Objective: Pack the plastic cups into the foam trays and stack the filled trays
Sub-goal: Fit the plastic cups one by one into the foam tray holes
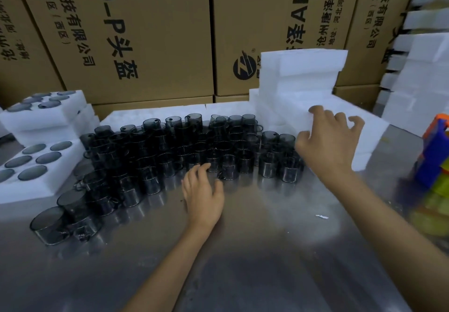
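Head view: a steel table [255, 251] fronts printed cartons [145, 32]. Dark plastic cups [170, 151] stand massed at centre. Left hand [202, 192] rests open beside them, empty. Right hand [328, 141], fingers curled, grasps the empty foam trays [301, 80]. Filled trays [41, 168] lie left.

Left hand [204, 191] flat, right hand [331, 139] clawed.

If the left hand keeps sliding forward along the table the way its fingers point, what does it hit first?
Probably the nearest dark plastic cup in the front row: the left hand lies open on the metal table with its fingertips just short of it, though the exact gap is unclear.
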Tool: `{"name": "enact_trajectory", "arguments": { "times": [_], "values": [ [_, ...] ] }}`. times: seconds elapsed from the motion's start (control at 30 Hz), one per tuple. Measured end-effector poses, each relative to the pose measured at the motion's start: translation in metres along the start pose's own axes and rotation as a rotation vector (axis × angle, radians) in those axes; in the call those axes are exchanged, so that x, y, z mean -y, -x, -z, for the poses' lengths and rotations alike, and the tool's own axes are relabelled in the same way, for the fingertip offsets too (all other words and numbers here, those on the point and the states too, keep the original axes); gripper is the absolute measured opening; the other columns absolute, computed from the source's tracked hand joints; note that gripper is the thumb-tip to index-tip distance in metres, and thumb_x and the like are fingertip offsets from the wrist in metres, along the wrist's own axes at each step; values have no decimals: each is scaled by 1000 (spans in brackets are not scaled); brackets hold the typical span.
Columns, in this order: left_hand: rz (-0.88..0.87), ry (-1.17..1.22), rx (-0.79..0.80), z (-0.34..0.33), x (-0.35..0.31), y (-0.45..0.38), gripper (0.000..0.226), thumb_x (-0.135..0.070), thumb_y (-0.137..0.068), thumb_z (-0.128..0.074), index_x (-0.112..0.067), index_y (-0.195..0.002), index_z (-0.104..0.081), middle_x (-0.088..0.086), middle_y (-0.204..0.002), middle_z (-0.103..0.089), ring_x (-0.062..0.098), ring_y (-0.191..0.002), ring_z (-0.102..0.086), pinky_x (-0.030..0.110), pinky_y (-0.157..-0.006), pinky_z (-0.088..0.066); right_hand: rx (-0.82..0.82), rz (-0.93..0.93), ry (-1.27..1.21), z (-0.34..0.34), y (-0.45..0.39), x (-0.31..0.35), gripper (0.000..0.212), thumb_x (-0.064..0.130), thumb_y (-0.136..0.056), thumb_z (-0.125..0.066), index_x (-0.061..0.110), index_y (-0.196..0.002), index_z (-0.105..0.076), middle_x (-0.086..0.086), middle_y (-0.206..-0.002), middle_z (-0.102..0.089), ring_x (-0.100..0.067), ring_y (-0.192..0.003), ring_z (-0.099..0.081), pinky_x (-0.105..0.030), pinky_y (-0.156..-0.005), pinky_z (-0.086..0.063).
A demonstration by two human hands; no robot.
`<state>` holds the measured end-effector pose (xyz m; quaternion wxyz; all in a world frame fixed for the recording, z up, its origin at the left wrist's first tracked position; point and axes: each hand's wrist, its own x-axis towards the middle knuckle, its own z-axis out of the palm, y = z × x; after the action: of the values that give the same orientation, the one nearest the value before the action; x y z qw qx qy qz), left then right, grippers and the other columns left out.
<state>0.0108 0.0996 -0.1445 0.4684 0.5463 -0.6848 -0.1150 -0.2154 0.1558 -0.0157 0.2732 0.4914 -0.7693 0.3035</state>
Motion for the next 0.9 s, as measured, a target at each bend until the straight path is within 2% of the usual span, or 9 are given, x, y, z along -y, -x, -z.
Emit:
{"name": "enact_trajectory", "arguments": {
  "times": [0.1, 0.17, 0.23, 0.37, 0.47, 0.6, 0.73, 0.83, 0.9],
  "values": [
    [36, 332, -90, 14, -4, 0, 28, -11, -99, -51, -19, -125, -57, -1, -130, -53, 11, -124, -43, 27, -107, -33, -1, 160, -219, 13, 55, 6, 43, 25, -81, -48, 18, -122, -58, 1, -94, -63, -23, -94, -56, -46, -109, -20],
    [61, 550, -210, 31, -9, -5, 24, -6, -100, -48, -18, -116, -60, 6, -125, -56, 3, -107, -52, 18, -94, -40, 42, 292, -333, 16, 86, 8, 43, 22, -81, -49, 19, -123, -58, 3, -98, -62, -16, -98, -53, -43, -114, -15],
    [128, 698, -298, 50, -10, -13, 22, -16, -99, -46, -22, -112, -61, 5, -125, -58, -1, -104, -55, 21, -91, -42, 97, 397, -423, 14, 108, 9, 45, 12, -78, -54, 17, -122, -59, 4, -97, -60, -9, -100, -49, -41, -115, -15],
    [276, 870, -108, 84, 7, -25, 28, -40, -89, -47, -41, -114, -60, -5, -128, -58, 11, -111, -61, 30, -83, -54, 257, 490, -598, 3, 133, 10, 42, 8, -80, -48, 17, -119, -60, 6, -100, -57, -4, -105, -44, -37, -115, -24],
    [340, 823, 104, 96, 25, -23, 36, -43, -86, -55, -47, -121, -58, -11, -133, -55, 10, -115, -60, 30, -80, -55, 273, 501, -646, 0, 144, 13, 39, 10, -80, -45, 16, -114, -61, 6, -96, -59, -8, -100, -50, -38, -115, -29],
    [365, 699, 265, 103, 39, -15, 35, -40, -83, -62, -45, -118, -65, -15, -123, -65, 12, -117, -61, 43, -104, -47, 286, 545, -669, 3, 160, 16, 37, 12, -77, -50, 18, -111, -63, 9, -91, -56, -8, -97, -50, -34, -111, -32],
    [336, 553, 378, 104, 40, -13, 27, -27, -84, -69, -42, -107, -69, -5, -108, -72, 20, -104, -68, 45, -95, -54, 398, 430, -822, 12, 162, 25, 21, 22, -78, -52, 28, -95, -63, 18, -87, -58, -10, -93, -53, -30, -90, -39],
    [347, 509, 341, 100, 41, -15, 36, -3, -88, -63, -36, -97, -74, -4, -104, -72, 22, -100, -69, 36, -81, -60, 360, 308, -917, 7, 136, 37, 16, 23, -87, -54, 19, -79, -67, 16, -81, -64, -6, -86, -56, -31, -85, -40],
    [373, 520, 288, 99, 42, -17, 39, 2, -87, -60, -34, -91, -75, -6, -100, -73, 24, -97, -69, 40, -81, -60, 357, 186, -902, -7, 108, 51, 13, 15, -91, -60, 17, -83, -70, 15, -84, -66, -7, -88, -54, -22, -84, -39]
  ]
}}
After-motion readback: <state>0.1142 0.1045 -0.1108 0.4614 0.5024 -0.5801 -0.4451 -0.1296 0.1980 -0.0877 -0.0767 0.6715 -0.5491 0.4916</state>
